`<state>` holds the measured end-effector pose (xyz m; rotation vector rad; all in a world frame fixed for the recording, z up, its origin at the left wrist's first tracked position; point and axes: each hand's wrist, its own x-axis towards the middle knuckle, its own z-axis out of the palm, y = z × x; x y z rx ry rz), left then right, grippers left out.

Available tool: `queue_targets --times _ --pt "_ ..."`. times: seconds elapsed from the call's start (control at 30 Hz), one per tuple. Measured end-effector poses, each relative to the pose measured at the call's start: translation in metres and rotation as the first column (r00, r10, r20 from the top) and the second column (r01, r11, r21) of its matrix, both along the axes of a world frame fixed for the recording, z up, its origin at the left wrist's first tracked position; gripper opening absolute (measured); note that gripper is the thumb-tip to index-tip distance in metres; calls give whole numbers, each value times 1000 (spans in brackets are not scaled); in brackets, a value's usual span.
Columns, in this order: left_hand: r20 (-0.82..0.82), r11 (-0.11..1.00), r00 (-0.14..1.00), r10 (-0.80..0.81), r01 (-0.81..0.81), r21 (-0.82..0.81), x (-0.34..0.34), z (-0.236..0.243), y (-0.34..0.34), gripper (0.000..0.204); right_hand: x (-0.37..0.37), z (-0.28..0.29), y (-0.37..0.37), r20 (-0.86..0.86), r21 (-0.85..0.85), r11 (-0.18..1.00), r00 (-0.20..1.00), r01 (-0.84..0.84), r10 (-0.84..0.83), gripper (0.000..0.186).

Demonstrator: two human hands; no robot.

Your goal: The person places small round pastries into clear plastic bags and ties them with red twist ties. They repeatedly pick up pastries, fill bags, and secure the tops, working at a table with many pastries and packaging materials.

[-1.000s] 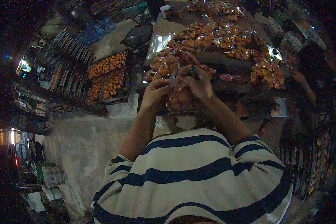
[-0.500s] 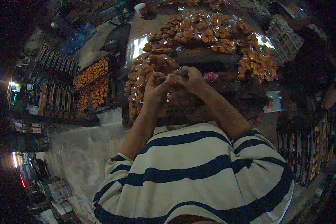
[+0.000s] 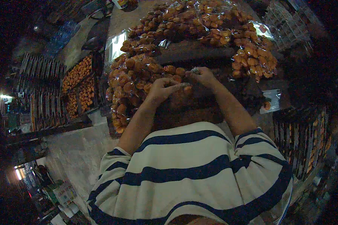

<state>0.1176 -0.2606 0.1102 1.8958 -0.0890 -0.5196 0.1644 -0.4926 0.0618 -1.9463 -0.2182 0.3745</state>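
Clear plastic bags of round brown baked balls (image 3: 129, 86) are heaped at the left of a dark work table (image 3: 199, 108). My left hand (image 3: 161, 90) is closed in a pinch at the right side of the nearest bag, thumb and finger stretched toward a few balls. Just right of it and slightly farther off, my right hand (image 3: 205, 78) is closed too, its fingertips pinching something small and pale. Dim light and blur hide what that is. A small gap separates the two hands.
More bagged balls (image 3: 187, 26) line the table's far side, and another bag (image 3: 255, 62) lies at the right. Trays of loose balls (image 3: 79, 84) stand at the left beside racks (image 3: 49, 105). A clear bag (image 3: 271, 100) rests at the right edge, near another rack (image 3: 304, 146).
My hands have moved apart, the right one going rightward from the left. The view has shifted, and the small red-pink thing beside my right hand no longer shows.
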Motion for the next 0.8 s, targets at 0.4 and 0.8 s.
queue_targets --times 0.4,0.8 --pt "110 961 964 242 -223 -163 -44 7 37 37 -8 -1 12 269 -15 1000 963 -15 18 28" --pt "325 928 872 366 -367 -63 -137 65 60 20 -109 106 121 232 679 733 959 -42 -160 17"
